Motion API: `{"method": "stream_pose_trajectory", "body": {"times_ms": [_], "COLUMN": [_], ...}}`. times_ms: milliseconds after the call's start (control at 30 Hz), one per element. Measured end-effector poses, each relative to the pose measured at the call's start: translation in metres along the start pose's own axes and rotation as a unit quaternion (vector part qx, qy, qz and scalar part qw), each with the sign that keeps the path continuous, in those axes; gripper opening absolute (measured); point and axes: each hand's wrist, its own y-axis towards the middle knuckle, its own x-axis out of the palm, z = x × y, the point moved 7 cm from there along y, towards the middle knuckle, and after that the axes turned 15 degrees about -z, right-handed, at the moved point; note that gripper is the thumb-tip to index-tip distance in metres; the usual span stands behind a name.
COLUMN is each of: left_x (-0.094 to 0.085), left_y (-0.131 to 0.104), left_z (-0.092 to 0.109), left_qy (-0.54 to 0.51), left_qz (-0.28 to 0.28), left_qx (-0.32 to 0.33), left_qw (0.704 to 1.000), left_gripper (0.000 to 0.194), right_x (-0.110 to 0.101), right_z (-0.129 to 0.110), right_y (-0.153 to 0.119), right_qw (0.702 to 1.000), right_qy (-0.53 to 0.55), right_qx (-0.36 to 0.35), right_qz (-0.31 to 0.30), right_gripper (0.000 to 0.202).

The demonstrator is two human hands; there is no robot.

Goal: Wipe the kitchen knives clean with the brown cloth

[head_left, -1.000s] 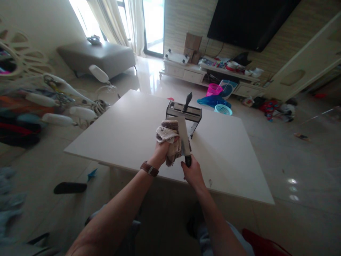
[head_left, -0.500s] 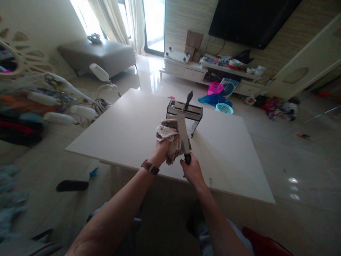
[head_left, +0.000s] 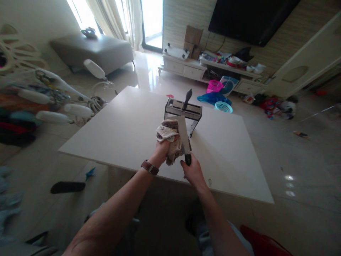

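Far wall (head_left: 183, 16): horizontally streaked finish; black flat-screen television (head_left: 253, 19) mounted at right, low white TV cabinet (head_left: 173, 66) below. Far left: cream curtains (head_left: 106, 17) beside a brightly lit glass door (head_left: 152, 21); grey upholstered bench (head_left: 90, 53) adjacent. White table (head_left: 119, 121) at near centre. Floor (head_left: 282, 153) tiled, glossy, reflecting daylight at far side, three light spots (head_left: 289, 185) at right.

Left fingers (head_left: 176, 138) hold cloth (head_left: 166, 133) against knife blade (head_left: 183, 131), right fingers (head_left: 184, 165) round black handle (head_left: 188, 159)
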Motion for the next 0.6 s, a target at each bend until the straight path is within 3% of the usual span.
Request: {"method": "stream_pose_trajectory", "body": {"times_ms": [600], "left_x": [0.0083], "left_y": [-0.0037], "left_z": [-0.0043], "left_qy": [-0.041], "left_qz": [-0.009], "left_qx": [-0.014], "left_qw": [0.999], "left_gripper": [0.056], "right_x": [-0.0048], "right_z": [-0.0052], "right_y": [-0.0062], "right_qw": [1.000], "right_qy": [-0.005], "right_qx": [-0.002], "right_qz": [-0.007], "right_gripper": [0.036]}}
